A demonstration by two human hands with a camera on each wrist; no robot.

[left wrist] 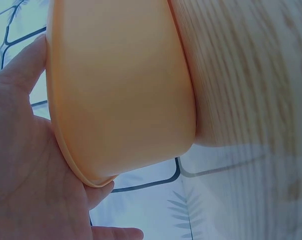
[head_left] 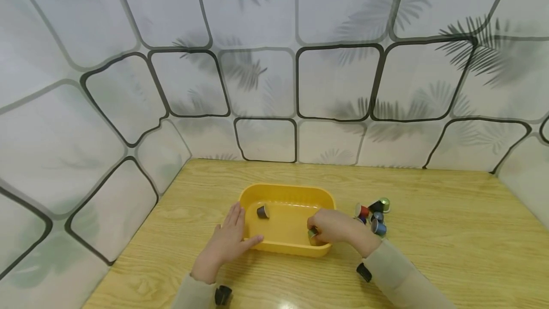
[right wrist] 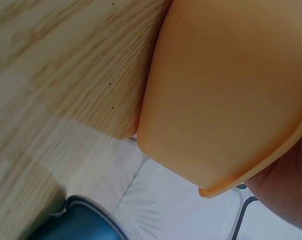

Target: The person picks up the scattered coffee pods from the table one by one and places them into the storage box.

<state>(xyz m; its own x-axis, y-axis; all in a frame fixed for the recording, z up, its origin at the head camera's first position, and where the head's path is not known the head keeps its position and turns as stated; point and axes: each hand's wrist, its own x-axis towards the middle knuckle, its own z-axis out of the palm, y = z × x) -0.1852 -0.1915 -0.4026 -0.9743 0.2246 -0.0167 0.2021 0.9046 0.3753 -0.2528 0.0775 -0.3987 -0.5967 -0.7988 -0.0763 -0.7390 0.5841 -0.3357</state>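
Note:
A yellow plastic tray (head_left: 280, 221) sits on the wooden table. My left hand (head_left: 225, 240) rests on its left end, fingers extended along the rim and thumb over the front edge. The left wrist view shows that palm (left wrist: 30, 165) against the rim. Inside the tray's right end, my right hand (head_left: 336, 227) pinches a gold-green coffee capsule (head_left: 313, 237) low over the tray floor. A dark coffee capsule (head_left: 262, 212) lies on its side in the tray's left part. In the right wrist view the tray's outer wall (right wrist: 216, 95) hides the fingertips.
Right of the tray lies a small cluster of coffee capsules, among them a red one (head_left: 361, 211), a green one (head_left: 385, 204) and a blue one (head_left: 379, 227). A patterned wall covering (head_left: 266, 139) rises at the table's back edge and left side.

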